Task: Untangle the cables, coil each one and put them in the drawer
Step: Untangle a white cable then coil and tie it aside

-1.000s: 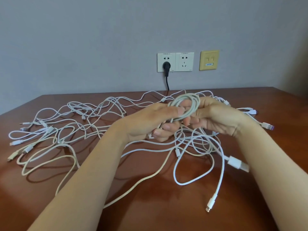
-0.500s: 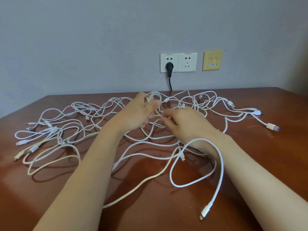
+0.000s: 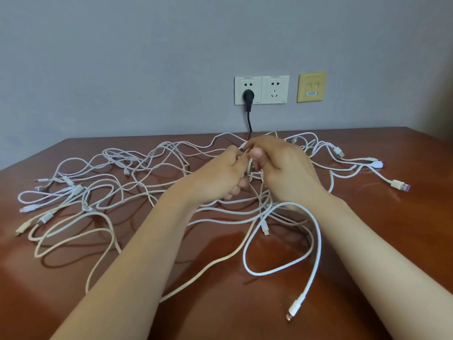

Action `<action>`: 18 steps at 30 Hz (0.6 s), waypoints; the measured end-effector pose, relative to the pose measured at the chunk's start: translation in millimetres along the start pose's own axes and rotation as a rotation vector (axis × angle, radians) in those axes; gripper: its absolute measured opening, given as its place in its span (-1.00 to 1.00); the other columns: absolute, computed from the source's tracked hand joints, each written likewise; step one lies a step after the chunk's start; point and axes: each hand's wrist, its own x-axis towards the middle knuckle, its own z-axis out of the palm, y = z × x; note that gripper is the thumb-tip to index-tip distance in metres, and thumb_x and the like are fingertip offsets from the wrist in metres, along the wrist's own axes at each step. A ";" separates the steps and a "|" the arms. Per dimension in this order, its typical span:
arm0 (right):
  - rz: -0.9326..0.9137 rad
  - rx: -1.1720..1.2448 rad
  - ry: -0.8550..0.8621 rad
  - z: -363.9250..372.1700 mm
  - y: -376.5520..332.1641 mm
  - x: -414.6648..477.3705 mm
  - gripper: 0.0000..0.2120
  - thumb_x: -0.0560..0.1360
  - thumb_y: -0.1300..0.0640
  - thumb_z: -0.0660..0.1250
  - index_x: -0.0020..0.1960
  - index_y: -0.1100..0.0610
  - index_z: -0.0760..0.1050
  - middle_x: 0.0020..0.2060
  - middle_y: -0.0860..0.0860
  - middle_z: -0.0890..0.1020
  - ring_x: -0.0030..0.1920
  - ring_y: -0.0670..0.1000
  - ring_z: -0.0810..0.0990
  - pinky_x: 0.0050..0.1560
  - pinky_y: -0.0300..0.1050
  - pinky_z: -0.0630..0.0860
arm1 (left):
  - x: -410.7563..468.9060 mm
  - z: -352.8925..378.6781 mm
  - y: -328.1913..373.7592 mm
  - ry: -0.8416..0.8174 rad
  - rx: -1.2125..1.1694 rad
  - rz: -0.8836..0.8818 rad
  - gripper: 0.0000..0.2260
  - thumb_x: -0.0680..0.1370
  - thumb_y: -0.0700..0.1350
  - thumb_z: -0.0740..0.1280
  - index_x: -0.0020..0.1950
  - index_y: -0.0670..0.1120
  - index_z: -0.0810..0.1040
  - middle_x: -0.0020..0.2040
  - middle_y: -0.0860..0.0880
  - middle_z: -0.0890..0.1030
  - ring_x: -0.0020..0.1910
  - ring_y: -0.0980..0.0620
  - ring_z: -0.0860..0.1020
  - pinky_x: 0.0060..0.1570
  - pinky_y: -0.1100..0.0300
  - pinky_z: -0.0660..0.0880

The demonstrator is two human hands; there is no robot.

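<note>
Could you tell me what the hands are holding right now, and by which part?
Both the left hand and the right hand pinch a white cable along its cord, where they meet; no plug shows in their grip.

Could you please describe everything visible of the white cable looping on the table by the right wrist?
The white cable looks smooth and rubbery. It makes one wide open loop on the brown table, arcs past the wrist of the right hand, then runs toward the viewer to a slim white plug with a metal tip. Its other end disappears into the tangle.
</note>
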 end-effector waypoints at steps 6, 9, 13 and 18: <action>0.097 0.067 0.072 0.6 5.6 5.1 -0.79 0.50 0.03 0.03 -0.24 0.05 0.33 -0.26 -0.04 0.41 -0.21 0.05 0.41 -0.21 -0.03 0.32 | -2.2 11.2 4.1 0.027 -0.071 0.064 -0.78 0.66 0.00 -0.02 -0.14 -0.01 0.27 -0.45 0.01 0.29 -0.58 0.16 0.18 -0.50 0.27 0.11; 0.126 0.016 0.073 0.1 7.2 5.4 -0.80 0.60 0.12 0.10 -0.20 0.04 0.31 -0.23 -0.04 0.40 -0.19 0.04 0.37 -0.22 -0.09 0.22 | -3.2 13.3 5.0 0.049 -0.052 0.108 -0.77 0.65 0.01 -0.02 -0.14 0.01 0.30 -0.43 0.00 0.30 -0.52 0.10 0.18 -0.48 0.25 0.13; 0.144 -0.031 0.107 -2.5 6.0 6.4 -0.81 0.61 0.09 0.09 -0.18 -0.01 0.29 -0.21 0.00 0.43 -0.18 0.08 0.38 -0.24 -0.08 0.22 | -3.8 15.7 6.1 0.079 -0.018 0.173 -0.75 0.66 0.00 -0.04 -0.13 0.04 0.34 -0.44 0.02 0.32 -0.56 0.13 0.21 -0.52 0.29 0.15; 0.168 -0.028 0.094 -5.7 4.9 6.8 -0.80 0.62 0.04 0.07 -0.18 -0.03 0.26 -0.21 0.02 0.46 -0.18 0.07 0.36 -0.24 -0.09 0.19 | -2.2 19.8 4.0 0.138 -0.014 0.216 -0.72 0.67 -0.03 -0.04 -0.18 0.04 0.34 -0.50 0.07 0.33 -0.60 0.15 0.21 -0.55 0.32 0.16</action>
